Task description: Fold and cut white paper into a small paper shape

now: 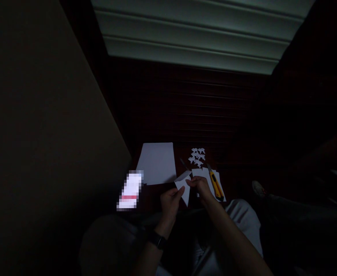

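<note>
Between both hands is a folded white sheet of paper (186,193), pointed at its lower end and with a flap along the top. My left hand (170,202), with a dark watch on the wrist, pinches its left edge between thumb and fingers. On the other side my right hand (200,186) grips the paper's upper right part, thumb on top. Just right of that hand a yellow utility knife (216,185) lies on cut pieces of white paper (200,173). Behind the hands sits a group of small folded paper figures (197,156).
A larger white sheet (158,163) lies at the back left of the dark table. A bright blurred-out screen (130,190) is left of it. A thin dark tool (184,163) rests near the folded figures. Pale slats (191,38) rise behind, and another person's shoe (259,189) shows at right.
</note>
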Available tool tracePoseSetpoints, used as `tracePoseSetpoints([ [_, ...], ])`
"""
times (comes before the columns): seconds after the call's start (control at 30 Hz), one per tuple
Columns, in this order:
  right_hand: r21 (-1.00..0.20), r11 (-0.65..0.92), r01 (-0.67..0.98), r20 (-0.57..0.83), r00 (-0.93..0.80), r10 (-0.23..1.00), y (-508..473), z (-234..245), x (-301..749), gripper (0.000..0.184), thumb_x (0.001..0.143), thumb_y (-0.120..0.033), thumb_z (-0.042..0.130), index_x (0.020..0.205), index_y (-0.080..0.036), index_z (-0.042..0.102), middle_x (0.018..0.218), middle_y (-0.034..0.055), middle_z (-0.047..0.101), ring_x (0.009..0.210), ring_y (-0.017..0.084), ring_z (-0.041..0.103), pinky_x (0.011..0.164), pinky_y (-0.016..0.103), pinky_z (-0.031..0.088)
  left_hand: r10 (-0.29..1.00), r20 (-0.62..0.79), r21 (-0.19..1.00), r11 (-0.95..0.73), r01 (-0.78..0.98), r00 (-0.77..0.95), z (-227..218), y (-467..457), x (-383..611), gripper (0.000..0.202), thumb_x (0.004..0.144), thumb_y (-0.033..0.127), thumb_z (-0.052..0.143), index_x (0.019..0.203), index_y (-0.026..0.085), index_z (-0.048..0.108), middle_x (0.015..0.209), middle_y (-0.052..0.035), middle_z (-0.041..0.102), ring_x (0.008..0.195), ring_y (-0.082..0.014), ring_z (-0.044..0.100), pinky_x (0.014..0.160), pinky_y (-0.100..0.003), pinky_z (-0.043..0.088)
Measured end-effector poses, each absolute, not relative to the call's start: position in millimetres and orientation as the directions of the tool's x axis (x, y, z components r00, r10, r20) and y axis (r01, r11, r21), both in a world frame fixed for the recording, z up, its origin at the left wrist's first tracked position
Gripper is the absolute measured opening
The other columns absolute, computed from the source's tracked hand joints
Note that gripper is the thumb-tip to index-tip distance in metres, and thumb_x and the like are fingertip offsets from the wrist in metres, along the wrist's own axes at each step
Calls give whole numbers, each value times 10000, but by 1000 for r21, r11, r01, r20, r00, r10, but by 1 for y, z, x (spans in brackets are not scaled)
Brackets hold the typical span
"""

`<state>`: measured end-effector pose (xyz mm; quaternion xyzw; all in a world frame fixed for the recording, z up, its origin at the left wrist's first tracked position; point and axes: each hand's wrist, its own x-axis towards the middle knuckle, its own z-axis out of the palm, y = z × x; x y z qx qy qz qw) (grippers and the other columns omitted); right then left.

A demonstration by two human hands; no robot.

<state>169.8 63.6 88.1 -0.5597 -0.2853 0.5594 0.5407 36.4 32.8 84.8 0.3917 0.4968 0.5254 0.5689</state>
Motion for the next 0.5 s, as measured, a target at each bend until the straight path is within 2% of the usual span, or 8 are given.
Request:
tracePoseSetpoints([
  [0.13,-932,-185,-311,-260,222,940,62,92,168,281,505,-310,728,503,-169,485,465,-43,505,442,94,441,460,219,327,989,-140,971,128,-202,-45,81,31,39,290,594,403,704,621,116,676,582,-18,625,521,-124,530,486,-202,383],
  [0.3,-946,-228,-230,-278,217,936,56,98,167,402,661,-526,581,494,-172,489,447,-1,501,400,111,419,404,240,299,987,-153,966,139,-216,-49,79,30,39,301,598,406,702,632,109,671,578,-22,618,523,-126,525,489,-206,388],
  [0.4,-954,-252,-162,-278,167,946,42,94,165,443,666,-586,554,527,-167,524,462,11,530,396,114,437,401,239,304,982,-163,960,137,-245,-91,81,32,38,314,596,410,703,662,104,675,606,-31,631,552,-135,539,514,-215,406],
  [0.5,-964,-254,-85,-259,61,964,26,86,161,427,622,-566,620,527,-157,542,447,5,542,388,102,436,397,224,294,978,-165,951,123,-283,-129,85,33,37,308,592,404,707,663,107,670,622,-26,636,565,-131,542,526,-212,415],
])
